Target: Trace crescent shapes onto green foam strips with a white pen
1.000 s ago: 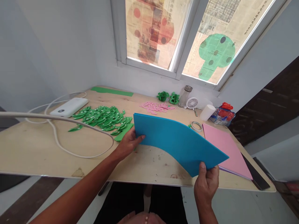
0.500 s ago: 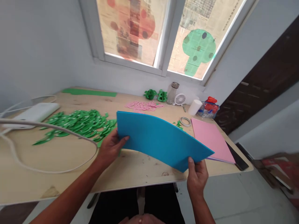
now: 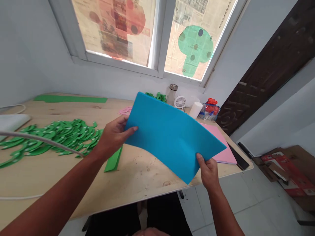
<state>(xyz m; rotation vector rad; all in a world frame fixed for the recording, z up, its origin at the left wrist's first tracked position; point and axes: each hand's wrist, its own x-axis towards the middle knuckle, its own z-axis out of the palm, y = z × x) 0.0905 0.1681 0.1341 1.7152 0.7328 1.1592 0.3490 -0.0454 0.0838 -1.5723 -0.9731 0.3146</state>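
Note:
Between my two hands a blue sheet of craft paper (image 3: 167, 131) is held up above the table, tilted and bowed in the middle. My left hand (image 3: 115, 136) pinches its left edge, thumb on the front face. At the lower right edge, my right hand (image 3: 208, 168) grips it with the thumb in front and the fingers behind. A heap of green leaf-like cut-outs with pale marks (image 3: 66, 134) lies left of my left hand. Below that hand rests a green paper strip (image 3: 113, 160). Pink cut-outs (image 3: 126, 110) are mostly hidden behind the blue sheet.
Pink sheets (image 3: 222, 147) and a dark flat bar (image 3: 238, 156) lie at the table's right end. Along the wall stand a bottle (image 3: 172, 93), a small fan (image 3: 180, 102), a white cylinder (image 3: 196, 109) and a clear bag with red items (image 3: 210, 109). A cable (image 3: 41, 139) crosses the left side.
The blue sheet has been raised and turned so more of its face shows. My left hand is slightly higher, still gripping it. The view has shifted to the right.

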